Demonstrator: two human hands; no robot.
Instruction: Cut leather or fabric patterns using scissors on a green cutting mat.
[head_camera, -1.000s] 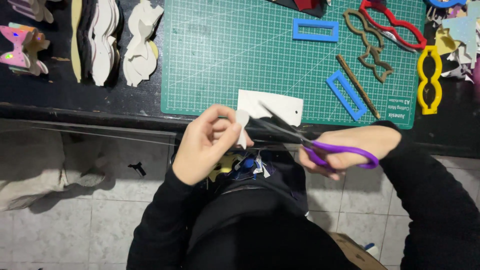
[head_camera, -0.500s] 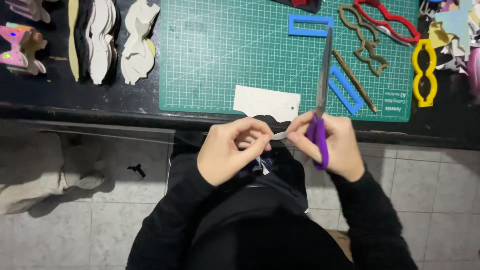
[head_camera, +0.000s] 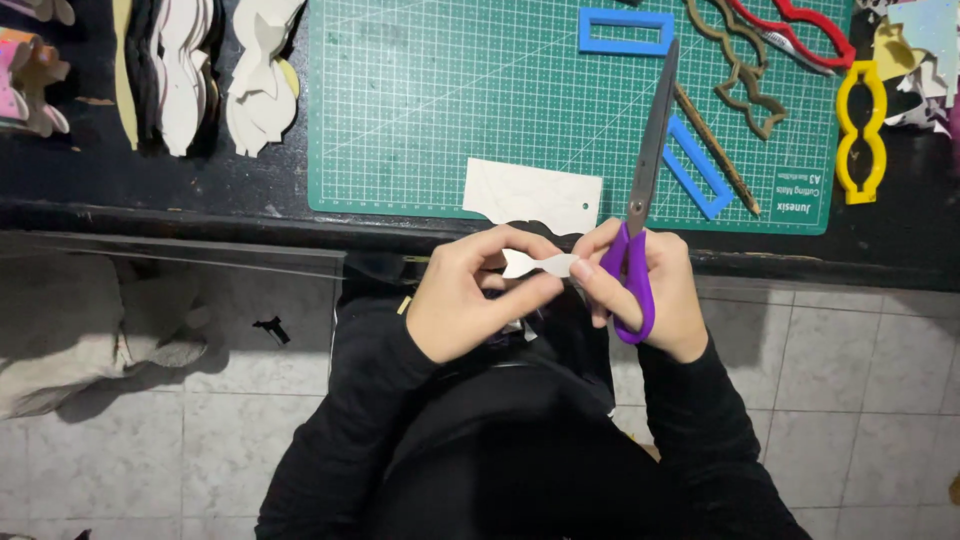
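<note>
Both hands meet just in front of the table edge, over the lap. The left hand (head_camera: 470, 295) pinches a small white bow-shaped paper cutout (head_camera: 538, 264) between thumb and fingers, and the right hand's (head_camera: 640, 290) thumb and forefinger close on its other end — so the piece spans the gap between the 2 hands. The right hand also keeps the purple-handled scissors (head_camera: 640, 210) hooked on its fingers, blades shut and pointing away over the green cutting mat (head_camera: 450, 90), likely parked there to free the fingertips. A white card (head_camera: 530, 192) lies on the mat's near edge, just beyond the cutout
</note>
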